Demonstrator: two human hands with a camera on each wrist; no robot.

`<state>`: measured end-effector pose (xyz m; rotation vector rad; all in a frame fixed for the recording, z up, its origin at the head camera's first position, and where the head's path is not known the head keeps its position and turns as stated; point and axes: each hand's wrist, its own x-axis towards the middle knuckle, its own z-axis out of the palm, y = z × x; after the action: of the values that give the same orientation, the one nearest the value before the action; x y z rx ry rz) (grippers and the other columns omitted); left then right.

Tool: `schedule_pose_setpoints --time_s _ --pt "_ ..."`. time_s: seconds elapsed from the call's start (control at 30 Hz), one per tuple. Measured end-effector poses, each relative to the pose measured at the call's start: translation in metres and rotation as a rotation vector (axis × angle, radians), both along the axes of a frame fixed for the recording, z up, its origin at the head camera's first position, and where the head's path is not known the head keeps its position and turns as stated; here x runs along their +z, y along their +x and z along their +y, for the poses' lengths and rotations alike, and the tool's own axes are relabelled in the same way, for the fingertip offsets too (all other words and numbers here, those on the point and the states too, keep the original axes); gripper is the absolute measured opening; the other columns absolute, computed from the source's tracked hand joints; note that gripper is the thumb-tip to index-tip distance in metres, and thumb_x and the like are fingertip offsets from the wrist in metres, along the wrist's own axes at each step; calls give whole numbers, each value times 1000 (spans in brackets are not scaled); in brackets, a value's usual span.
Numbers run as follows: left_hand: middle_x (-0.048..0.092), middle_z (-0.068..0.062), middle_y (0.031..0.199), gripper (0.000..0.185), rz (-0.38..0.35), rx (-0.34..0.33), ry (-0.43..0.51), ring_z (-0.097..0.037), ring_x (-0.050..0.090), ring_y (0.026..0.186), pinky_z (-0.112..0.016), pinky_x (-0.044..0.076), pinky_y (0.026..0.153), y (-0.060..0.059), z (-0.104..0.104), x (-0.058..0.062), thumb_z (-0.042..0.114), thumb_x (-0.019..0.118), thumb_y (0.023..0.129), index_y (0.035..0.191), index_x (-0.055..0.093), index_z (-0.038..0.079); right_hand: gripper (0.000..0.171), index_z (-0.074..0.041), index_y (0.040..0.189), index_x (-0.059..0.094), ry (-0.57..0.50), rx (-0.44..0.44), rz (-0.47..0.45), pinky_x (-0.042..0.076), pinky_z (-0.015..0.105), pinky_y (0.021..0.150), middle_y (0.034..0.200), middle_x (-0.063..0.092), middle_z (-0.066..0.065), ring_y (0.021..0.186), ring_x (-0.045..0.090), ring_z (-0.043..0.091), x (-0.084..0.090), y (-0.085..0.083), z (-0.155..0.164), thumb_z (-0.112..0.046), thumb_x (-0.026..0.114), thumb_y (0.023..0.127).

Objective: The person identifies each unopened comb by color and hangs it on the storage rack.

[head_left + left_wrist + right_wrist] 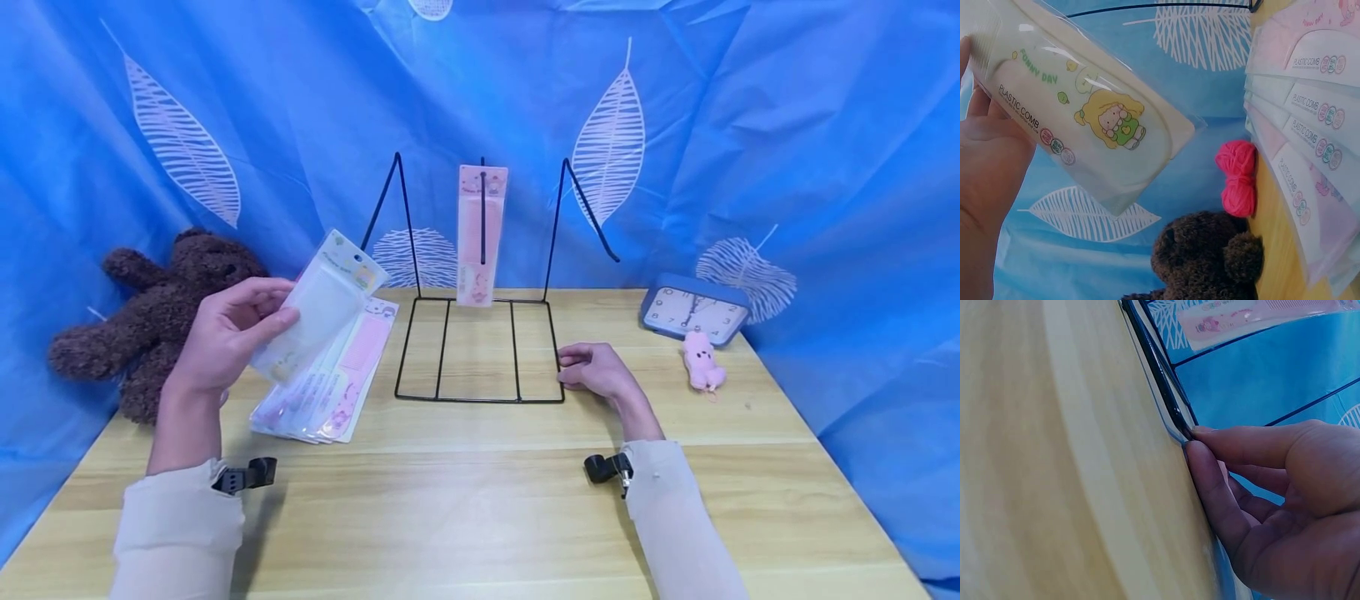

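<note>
My left hand [225, 337] grips a packaged plastic comb [318, 304], raised above the stack of comb packs [330, 392] on the table [480, 500]. Right hand [596, 371], fingers curled, rests w/ fingertips [1200, 447] against the wire rack [480, 350] base's right edge.
</note>
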<state>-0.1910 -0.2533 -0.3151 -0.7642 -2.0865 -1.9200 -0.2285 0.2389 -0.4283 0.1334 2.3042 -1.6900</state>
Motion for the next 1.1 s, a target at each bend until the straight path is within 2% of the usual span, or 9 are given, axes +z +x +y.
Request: schedule_pose_setpoints --time_s 0.37,0.47,0.63,0.77,0.93,1.1 --pt "73 -5 104 26 16 56 -25 -15 70 88 -22 56 68 -4 1 -6 -7 64 95 121 67 -5 56 8 139 52 -3 -2 -4 58 32 85 125 58 22 99 66 24 0 0 0 10 70 86" --pt "74 -3 102 23 35 82 -61 -13 71 86 -21 55 67 -7 3 -7 -7 64 95 118 66 -6 56 8 139 52 -1 -1 -1 58 31 85 126 57 23 99 66 24 0 0 1 10 69 87" --pt "74 3 99 19 42 171 -162 -12 69 85 -20 53 71 -10 11 -8 -3 65 96 115 67 -5 57 9 140 51 0 3 -1 57 32 86 127 57 24 101 66 26 0 -1 1 10 70 87" --pt "73 8 101 19 38 196 -218 -12 68 89 -20 52 75 -13 19 -10 1 66 97 115 65 -5 58 8 141 50 -1 5 -1 57 32 87 129 56 25 103 65 28 0 -2 1 9 70 86" --pt "73 8 103 19 9 192 -187 -11 69 92 -21 53 77 -20 30 -15 4 66 99 114 63 -5 58 8 141 50 -5 7 -1 57 32 87 129 56 25 103 65 28 0 -2 1 9 70 87" --pt "73 6 95 19 -4 189 -162 -11 69 82 -23 56 72 -30 44 -19 5 66 99 112 61 -7 57 8 140 51 -4 0 0 57 32 87 128 56 24 102 65 27 -1 -1 1 10 70 86"
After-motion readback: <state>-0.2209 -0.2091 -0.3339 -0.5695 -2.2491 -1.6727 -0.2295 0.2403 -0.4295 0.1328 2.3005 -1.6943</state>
